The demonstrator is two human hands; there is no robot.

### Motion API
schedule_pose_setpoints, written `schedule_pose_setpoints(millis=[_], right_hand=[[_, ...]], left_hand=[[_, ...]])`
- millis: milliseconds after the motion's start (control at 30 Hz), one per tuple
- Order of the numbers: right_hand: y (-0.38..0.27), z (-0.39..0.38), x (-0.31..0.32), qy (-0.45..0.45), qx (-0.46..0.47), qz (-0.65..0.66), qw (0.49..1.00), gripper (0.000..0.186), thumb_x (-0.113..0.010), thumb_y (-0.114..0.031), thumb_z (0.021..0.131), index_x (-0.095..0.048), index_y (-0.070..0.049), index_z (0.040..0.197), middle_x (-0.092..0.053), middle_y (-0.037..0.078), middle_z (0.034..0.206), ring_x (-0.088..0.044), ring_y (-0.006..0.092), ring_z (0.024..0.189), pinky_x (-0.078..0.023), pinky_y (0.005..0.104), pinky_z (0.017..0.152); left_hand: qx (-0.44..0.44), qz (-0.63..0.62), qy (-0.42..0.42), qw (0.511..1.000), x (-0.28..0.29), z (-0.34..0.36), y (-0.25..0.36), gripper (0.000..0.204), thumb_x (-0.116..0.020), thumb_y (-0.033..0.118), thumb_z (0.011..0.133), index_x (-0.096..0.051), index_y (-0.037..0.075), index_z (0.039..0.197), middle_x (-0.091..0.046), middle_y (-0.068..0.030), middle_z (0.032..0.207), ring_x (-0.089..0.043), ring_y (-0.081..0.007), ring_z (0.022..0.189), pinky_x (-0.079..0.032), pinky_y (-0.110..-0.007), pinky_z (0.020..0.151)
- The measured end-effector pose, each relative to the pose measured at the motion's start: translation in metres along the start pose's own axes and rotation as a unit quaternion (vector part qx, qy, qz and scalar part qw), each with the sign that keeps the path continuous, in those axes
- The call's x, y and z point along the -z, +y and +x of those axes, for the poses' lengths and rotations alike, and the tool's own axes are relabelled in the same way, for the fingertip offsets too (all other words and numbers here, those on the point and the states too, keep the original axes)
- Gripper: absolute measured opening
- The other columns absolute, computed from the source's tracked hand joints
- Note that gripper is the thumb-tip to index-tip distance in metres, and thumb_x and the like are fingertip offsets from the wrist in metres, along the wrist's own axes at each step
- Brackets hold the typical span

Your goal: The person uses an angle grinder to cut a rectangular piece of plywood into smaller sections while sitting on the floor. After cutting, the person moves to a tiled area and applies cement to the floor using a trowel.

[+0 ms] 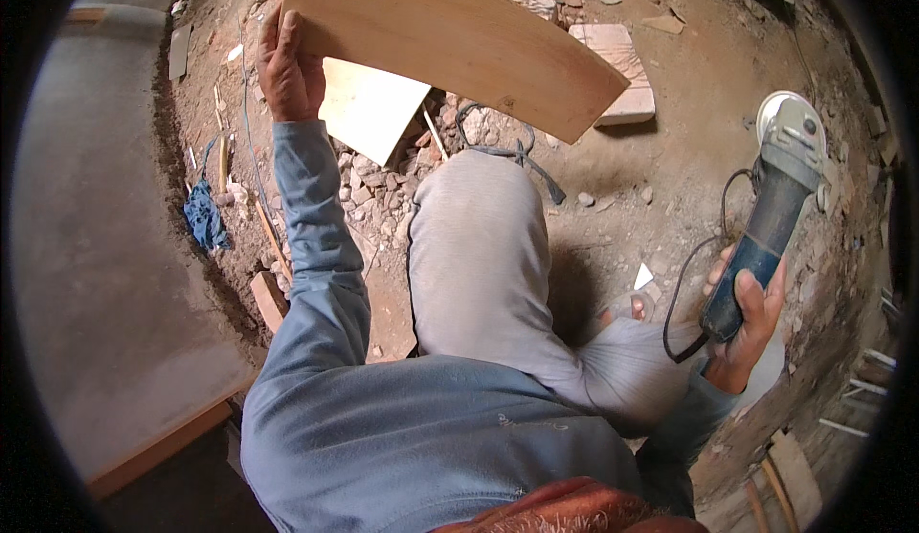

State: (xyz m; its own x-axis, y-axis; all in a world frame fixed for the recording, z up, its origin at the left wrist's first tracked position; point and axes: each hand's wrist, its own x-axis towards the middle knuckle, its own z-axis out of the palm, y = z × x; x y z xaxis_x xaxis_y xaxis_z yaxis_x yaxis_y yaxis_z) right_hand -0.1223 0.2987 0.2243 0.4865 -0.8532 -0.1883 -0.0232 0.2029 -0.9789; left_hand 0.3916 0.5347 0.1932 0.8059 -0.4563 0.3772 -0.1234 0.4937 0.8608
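My left hand (290, 69) grips the left end of a long tan panel (450, 40), flat and wood-coloured, held up above the ground with its right end slanting down. My right hand (751, 313) is wrapped round the blue body of an angle grinder (777, 193). The grinder points up and away at the right, its pale round disc (777, 112) beyond the grey metal head, well apart from the panel. A black cord (673, 308) loops from the grinder's rear end. Beneath the panel, a bright cream flat piece (369, 107) lies on rubble, partly covered from view.
A pale reddish block (617, 69) lies behind the panel's right end. Broken stones (378, 184) and a dark cable (531, 162) lie before my knee. Along the left runs a smooth grey slab (96, 198), with a blue cloth (203, 215) and a brick (268, 300) near its edge.
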Motion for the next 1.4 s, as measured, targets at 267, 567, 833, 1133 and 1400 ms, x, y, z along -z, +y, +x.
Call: schedule_pose_setpoints(millis=[267, 567, 833, 1133, 1400], right_hand=[[0.002, -0.001, 0.009, 0.009, 0.003, 0.002, 1.000, 0.069, -0.078, -0.030, 0.083, -0.043, 0.004, 0.131, -0.061, 0.015, 0.103, -0.064, 0.0156, 0.076, -0.055, 0.0266, 0.063], [0.000, 0.004, 0.015, 0.010, 0.003, 0.012, 1.000, 0.067, -0.081, -0.031, 0.081, -0.046, 0.003, 0.126, -0.062, 0.015, 0.104, -0.064, 0.0160, 0.076, -0.056, 0.0272, 0.063], [0.007, 0.005, 0.003, 0.019, -0.008, 0.018, 1.000, 0.068, -0.081, -0.032, 0.082, -0.044, 0.004, 0.127, -0.062, 0.016, 0.104, -0.065, 0.0176, 0.078, -0.055, 0.0275, 0.064], [0.014, 0.017, 0.002, -0.011, -0.002, 0.022, 1.000, 0.069, -0.081, -0.029, 0.082, -0.043, 0.005, 0.129, -0.062, 0.017, 0.103, -0.065, 0.0180, 0.077, -0.057, 0.0284, 0.064], [0.010, 0.015, 0.000, 0.009, -0.018, 0.030, 0.999, 0.068, -0.084, -0.030, 0.080, -0.045, 0.003, 0.125, -0.062, 0.015, 0.102, -0.064, 0.0160, 0.074, -0.055, 0.0272, 0.062]], left_hand=[[0.085, 0.104, -0.109, 0.985, -0.029, -0.009, -0.052, 0.033, -0.063, 0.006, 0.098, -0.059, -0.001, 0.130, -0.069, -0.0123, 0.120, -0.068, -0.0185, 0.106, -0.057, -0.032, 0.088], [0.310, 0.129, -0.038, 0.941, -0.087, -0.119, -0.203, 0.064, -0.083, 0.031, 0.082, -0.057, -0.002, 0.131, -0.065, -0.0128, 0.122, -0.060, -0.0246, 0.115, -0.047, -0.038, 0.097], [0.393, -0.117, 0.047, 0.911, -0.066, -0.132, -0.229, 0.051, -0.070, 0.026, 0.095, -0.050, -0.002, 0.134, -0.065, -0.0154, 0.124, -0.065, -0.0261, 0.113, -0.054, -0.041, 0.099], [0.396, -0.111, -0.009, 0.912, -0.067, -0.090, -0.191, 0.053, -0.073, 0.028, 0.092, -0.054, -0.003, 0.130, -0.069, -0.0148, 0.117, -0.071, -0.0235, 0.101, -0.059, -0.038, 0.090], [0.398, -0.175, -0.034, 0.900, -0.083, -0.062, -0.173, 0.045, -0.069, 0.026, 0.095, -0.057, -0.003, 0.128, -0.070, -0.0163, 0.115, -0.073, -0.0238, 0.099, -0.062, -0.038, 0.085]])
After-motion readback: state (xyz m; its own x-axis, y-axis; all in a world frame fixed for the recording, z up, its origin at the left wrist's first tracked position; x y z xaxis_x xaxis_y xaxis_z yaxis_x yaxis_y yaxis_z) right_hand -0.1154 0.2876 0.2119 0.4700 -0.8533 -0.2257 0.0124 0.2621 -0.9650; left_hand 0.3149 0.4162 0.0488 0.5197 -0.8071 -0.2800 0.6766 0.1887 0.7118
